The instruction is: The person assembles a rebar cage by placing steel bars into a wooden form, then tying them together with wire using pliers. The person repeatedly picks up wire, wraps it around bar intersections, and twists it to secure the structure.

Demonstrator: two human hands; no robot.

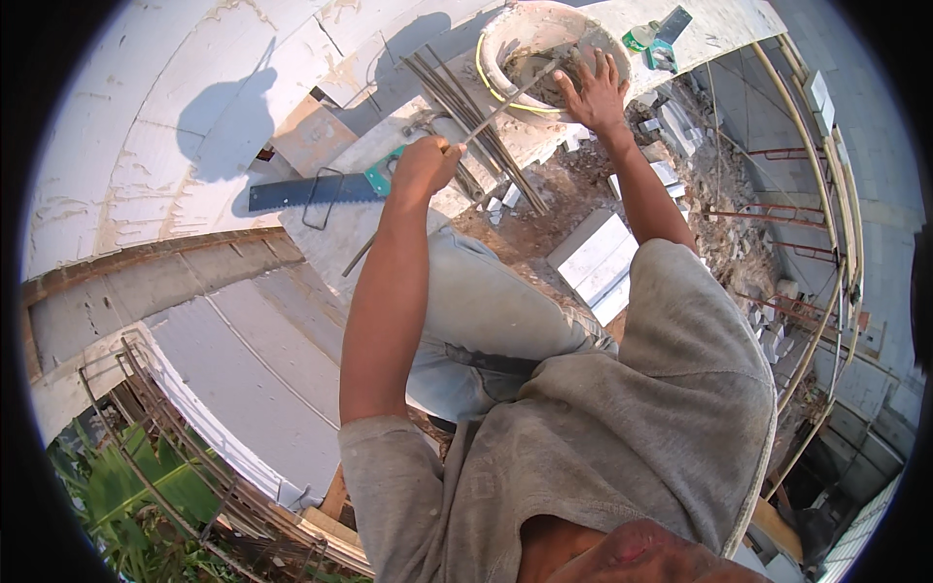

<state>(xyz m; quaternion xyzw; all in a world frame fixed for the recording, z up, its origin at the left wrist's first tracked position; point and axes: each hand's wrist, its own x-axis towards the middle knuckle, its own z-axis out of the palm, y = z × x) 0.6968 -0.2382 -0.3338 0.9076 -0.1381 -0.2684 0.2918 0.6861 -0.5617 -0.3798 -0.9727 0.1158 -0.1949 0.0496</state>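
Note:
My left hand [426,167] is closed around a thin rod [512,101], whose upper end reaches into a round, mortar-stained bucket [493,70]. Wet grey mortar [530,70] lies inside that bucket. Fingers spread, my right hand [595,94] is over the bucket's near right side; whether it presses on the rim I cannot tell. Just left of my left hand lies a handsaw [309,192] with a dark blade and green handle, a bent wire loop [319,199] across its blade.
Several long metal bars [471,121] lie beside the bucket. White blocks [598,257] and rubble are below on the right. A small bottle [639,39] and another green-handled tool [663,53] sit on the ledge. Bamboo poles [807,126] stand at right; a pale wall [87,126] is at left.

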